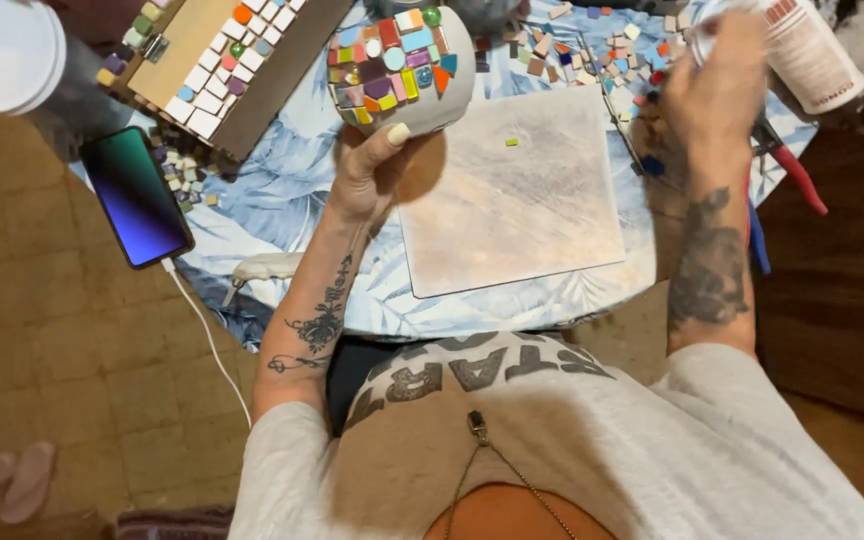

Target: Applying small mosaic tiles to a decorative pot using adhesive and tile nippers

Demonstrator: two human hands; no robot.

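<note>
While the left hand (367, 170) cups a rounded grey pot (402, 65) from below, its thumb pressed up against the pot's lower edge, the pot is held in the air above the table (282, 190), tilted so that its side faces the camera. That side is partly covered with small coloured tiles and a few round glass beads, set close together in rows; the right part of the pot is bare grey.

The right hand (720, 85) is raised over the far right of the table and is blurred. It closes around a white bottle (812, 50) with a label, which slants up toward the right edge of the view; how the fingers sit on it cannot be made out.

Between the two hands a pale square board (512, 195) lies flat on the blue leaf-patterned cloth that covers the table, with one tiny green tile on it. Beyond the board, loose tiles (592, 50) in many colours are scattered. Red-handled pliers (797, 170) lie at the right edge, just beside the right forearm.

At the far left a wooden frame (217, 60) edged with white and coloured tiles lies at an angle. Near it a phone (137, 195) with a lit screen rests at the table's left edge, a white cable running from it down over the floor.
</note>
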